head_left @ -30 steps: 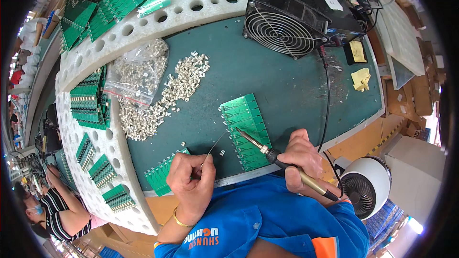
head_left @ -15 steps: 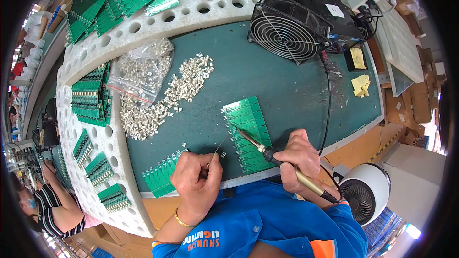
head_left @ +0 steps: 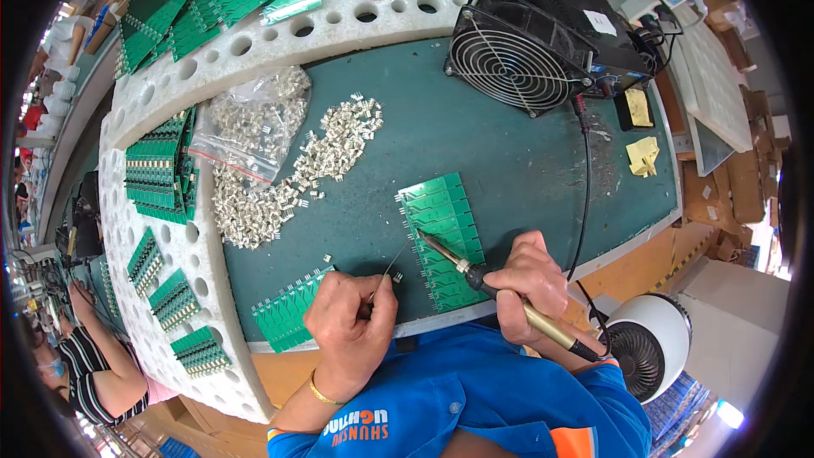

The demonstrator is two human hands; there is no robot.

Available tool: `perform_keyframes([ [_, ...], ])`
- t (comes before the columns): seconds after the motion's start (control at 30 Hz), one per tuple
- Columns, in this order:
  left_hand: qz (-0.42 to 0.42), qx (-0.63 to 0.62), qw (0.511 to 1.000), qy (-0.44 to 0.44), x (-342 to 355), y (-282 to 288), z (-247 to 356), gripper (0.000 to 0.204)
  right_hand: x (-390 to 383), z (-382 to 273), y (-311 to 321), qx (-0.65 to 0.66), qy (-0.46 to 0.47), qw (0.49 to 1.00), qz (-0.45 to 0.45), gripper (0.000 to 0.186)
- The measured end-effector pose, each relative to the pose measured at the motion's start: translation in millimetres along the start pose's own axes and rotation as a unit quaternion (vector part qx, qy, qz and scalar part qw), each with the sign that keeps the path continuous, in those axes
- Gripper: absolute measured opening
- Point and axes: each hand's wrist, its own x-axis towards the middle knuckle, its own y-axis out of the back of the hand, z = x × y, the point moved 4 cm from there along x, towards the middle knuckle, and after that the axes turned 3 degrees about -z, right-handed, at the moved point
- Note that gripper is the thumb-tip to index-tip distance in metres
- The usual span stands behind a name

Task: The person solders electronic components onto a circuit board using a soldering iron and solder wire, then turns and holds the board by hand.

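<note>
My right hand (head_left: 532,284) is closed round the handle of a soldering iron (head_left: 498,287). The iron's tip meets the left edge of a green circuit board panel (head_left: 452,233) lying on the bench. Pinched in my left hand (head_left: 352,318) is a thin strand of solder wire (head_left: 396,259), its far end near the iron's tip. A second green panel (head_left: 290,312) lies partly beneath my left hand, with small white connectors along its upper edge. Two loose connectors (head_left: 328,259) sit close to that hand.
A heap of white connectors (head_left: 254,208) and a plastic bag of them (head_left: 259,119) lie left of centre. White foam (head_left: 242,47) holding stacked boards borders the bench. A black fan (head_left: 513,59) stands at the back, yellow sponges (head_left: 642,155) at right. A co-worker (head_left: 97,365) sits at far left.
The iron's tip and the wire have shifted very slightly along the panel's edge. Otherwise the whole view has moved a little, and both hands keep their grip.
</note>
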Motion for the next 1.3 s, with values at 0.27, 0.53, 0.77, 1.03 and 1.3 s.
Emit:
perform_keyframes([
  [0.27,-0.004,0.002,1.000,-0.008,2.0,-1.5,-0.1,0.014,-0.2,1.1,0.3,-0.003,-0.003,1.000,-0.006,0.007],
  [0.53,-0.003,0.001,1.000,0.011,0.8,-2.1,-1.2,0.015,-1.0,2.1,-0.4,0.006,-0.010,1.000,-0.008,0.007],
  [0.77,-0.004,0.007,1.000,0.003,1.2,-2.4,-0.6,0.015,-2.0,2.2,-0.4,0.002,-0.012,1.000,-0.011,0.007],
  [1.03,-0.009,0.019,1.000,-0.013,0.8,-2.6,-0.3,0.014,-0.8,2.6,-0.1,-0.001,-0.012,1.000,-0.021,0.010],
  [1.3,-0.009,0.028,1.000,-0.001,1.2,-2.5,0.7,0.014,-0.2,0.0,-1.2,-0.008,-0.011,1.000,-0.025,0.012],
])
